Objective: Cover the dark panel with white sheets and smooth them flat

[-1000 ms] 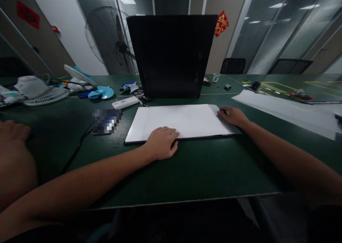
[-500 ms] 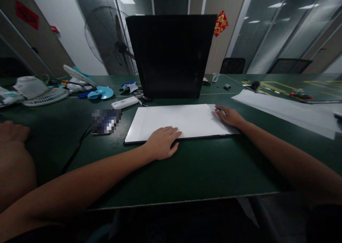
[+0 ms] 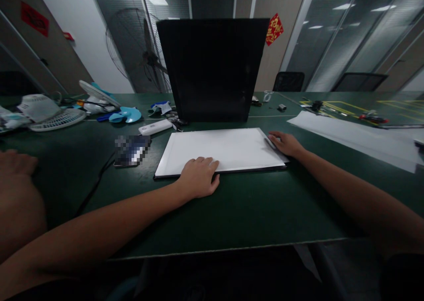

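A flat white panel with a dark lower edge [image 3: 232, 148] lies on the green table [image 3: 238, 212], in front of the upright black screen [image 3: 213, 69]. Across its near edge rests my left hand [image 3: 199, 176], palm down, fingers stretched over the white surface and thumb apart. My right hand [image 3: 285, 144] is at the panel's right edge, its fingertips by the far right corner, where a thin pale layer shows beside the top sheet. The fingers there are loosely bent; whether they pinch that edge is hard to tell.
A phone-like device [image 3: 132, 151] with a cable and a white power strip [image 3: 155, 127] lie left of the panel. Blue fan blades [image 3: 126, 114] and white fan parts [image 3: 58, 119] are farther left, near another person's arm [image 3: 18, 190]. White sheets [image 3: 354, 135] lie right.
The top white sheet now sits squarer, its right edge distinct, and the pale layer beneath sticks out less on the right. My left hand has shifted slightly left.
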The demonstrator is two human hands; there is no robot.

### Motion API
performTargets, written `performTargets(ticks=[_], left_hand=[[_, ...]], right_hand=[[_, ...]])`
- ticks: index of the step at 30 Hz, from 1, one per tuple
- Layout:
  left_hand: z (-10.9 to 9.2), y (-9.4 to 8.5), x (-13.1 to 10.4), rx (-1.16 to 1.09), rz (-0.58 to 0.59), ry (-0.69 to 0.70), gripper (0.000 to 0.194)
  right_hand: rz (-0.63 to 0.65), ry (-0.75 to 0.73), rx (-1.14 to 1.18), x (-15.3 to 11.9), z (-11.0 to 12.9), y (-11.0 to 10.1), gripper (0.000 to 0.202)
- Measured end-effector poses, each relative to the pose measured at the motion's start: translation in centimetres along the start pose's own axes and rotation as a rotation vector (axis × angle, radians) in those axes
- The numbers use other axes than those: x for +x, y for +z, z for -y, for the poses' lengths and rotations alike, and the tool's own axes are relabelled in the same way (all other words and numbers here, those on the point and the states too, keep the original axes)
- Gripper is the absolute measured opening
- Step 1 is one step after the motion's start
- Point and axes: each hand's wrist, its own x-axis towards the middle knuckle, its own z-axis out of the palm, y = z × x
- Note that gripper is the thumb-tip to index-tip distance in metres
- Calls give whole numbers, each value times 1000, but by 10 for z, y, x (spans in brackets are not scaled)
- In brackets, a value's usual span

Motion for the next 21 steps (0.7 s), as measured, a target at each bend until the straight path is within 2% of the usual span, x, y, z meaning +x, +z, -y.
performTargets(ticks=[7,14,21], left_hand=[[-4,-1,-2,-22,-19,-37,48],[-2,1,-1,13,-18,11,53],[-3,0,0,2,11,-9,50]], right_hand=[[1,-107,-8,-1,0,4,57],[22,-140,-61,-5,9,2,63],[43,-199,-44,-2,10,7,66]])
